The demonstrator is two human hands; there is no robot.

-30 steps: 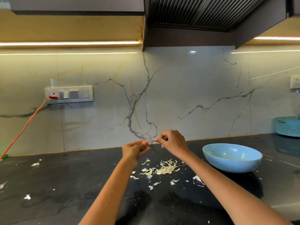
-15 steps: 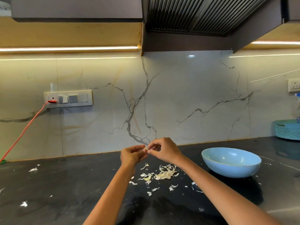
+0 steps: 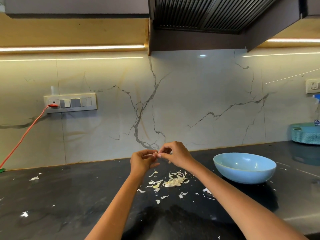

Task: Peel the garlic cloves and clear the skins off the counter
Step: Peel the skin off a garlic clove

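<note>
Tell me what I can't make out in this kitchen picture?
All in the head view:
- Clove: mostly hidden by the fingertips of the left hand and right hand; how far it is peeled is unclear.
- Bowl: its near wall hides the bottom.
- Basket: cut off by the right edge.
- Orange cable: runs out past the left edge.

**Two bare arms, nothing worn**

Both forearms enter from the lower edge, bare up to where the view cuts them off: no sleeve, cuff or glove shows on either. The left hand (image 3: 142,161) and the right hand (image 3: 175,154) are uncovered too, with no ring, watch, bracelet or band visible on fingers or wrists. Fingernails look short and plain, though they are too small to judge finely
</note>
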